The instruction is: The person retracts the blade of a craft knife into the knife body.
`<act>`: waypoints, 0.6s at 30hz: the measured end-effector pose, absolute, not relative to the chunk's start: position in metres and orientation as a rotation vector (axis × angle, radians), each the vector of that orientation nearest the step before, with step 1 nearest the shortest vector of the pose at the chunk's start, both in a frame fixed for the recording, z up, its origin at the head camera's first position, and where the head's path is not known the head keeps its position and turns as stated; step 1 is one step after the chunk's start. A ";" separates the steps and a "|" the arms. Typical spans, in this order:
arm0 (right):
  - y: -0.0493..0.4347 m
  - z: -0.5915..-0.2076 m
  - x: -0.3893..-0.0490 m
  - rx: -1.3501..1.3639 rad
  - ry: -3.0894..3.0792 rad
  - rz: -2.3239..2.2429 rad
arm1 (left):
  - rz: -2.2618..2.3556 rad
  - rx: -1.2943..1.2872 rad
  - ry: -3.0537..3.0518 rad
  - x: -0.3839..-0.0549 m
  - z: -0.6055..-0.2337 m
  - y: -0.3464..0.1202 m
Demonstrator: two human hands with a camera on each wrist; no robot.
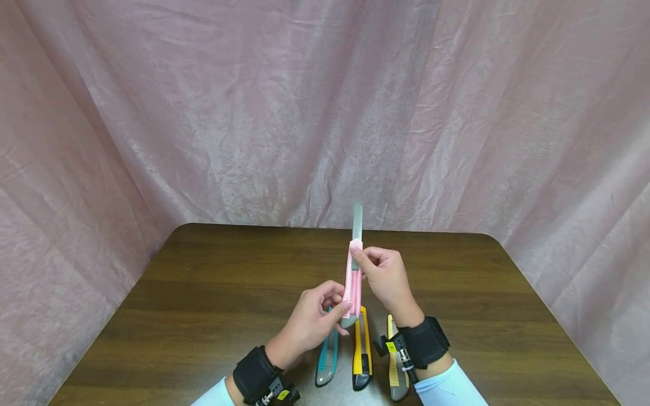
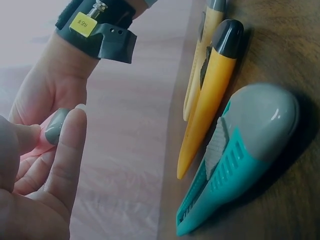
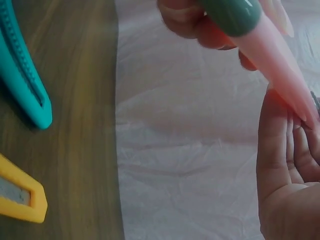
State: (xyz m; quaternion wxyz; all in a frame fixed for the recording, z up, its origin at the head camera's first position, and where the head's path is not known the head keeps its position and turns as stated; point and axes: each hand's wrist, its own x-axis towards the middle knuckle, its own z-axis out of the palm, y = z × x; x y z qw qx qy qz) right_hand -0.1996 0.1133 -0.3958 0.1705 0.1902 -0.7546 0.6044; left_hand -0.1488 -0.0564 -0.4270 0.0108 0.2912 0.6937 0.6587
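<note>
A pink utility knife [image 1: 348, 293] with a grey butt end is held up above the table, its long blade [image 1: 358, 221] sticking out and pointing away. My left hand [image 1: 313, 317] pinches it near the grey end. Higher up, just below the blade's exit, my right hand [image 1: 389, 277] grips the body between thumb and fingers. In the left wrist view the knife's grey end [image 2: 56, 125] shows between the left fingers. From the right wrist, the pink body [image 3: 275, 55] slants down into the right hand [image 3: 287, 195]; the blade is mostly out of sight there.
Under the hands lie a teal cutter [image 1: 326, 365], a yellow and black cutter [image 1: 358, 355] and a pale yellow and grey cutter [image 1: 395, 372], partly covered by the right wrist's camera. The brown wooden table [image 1: 203, 293] ends at a pink curtain [image 1: 284, 113].
</note>
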 end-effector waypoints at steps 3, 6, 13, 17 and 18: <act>0.115 -0.405 -0.207 0.552 -2.145 1.722 | 2.045 0.910 2.177 -0.149 -0.427 -0.056; 0.116 -0.410 -0.210 0.575 -2.128 1.721 | 2.043 0.916 2.177 -0.149 -0.428 -0.056; 0.115 -0.406 -0.207 0.601 -2.132 1.729 | 2.040 0.880 2.157 -0.148 -0.429 -0.057; 0.111 -0.392 -0.195 0.587 -2.139 1.734 | 2.041 0.865 2.151 -0.148 -0.428 -0.058; 0.110 -0.390 -0.192 0.575 -2.145 1.735 | 2.045 0.871 2.150 -0.148 -0.428 -0.058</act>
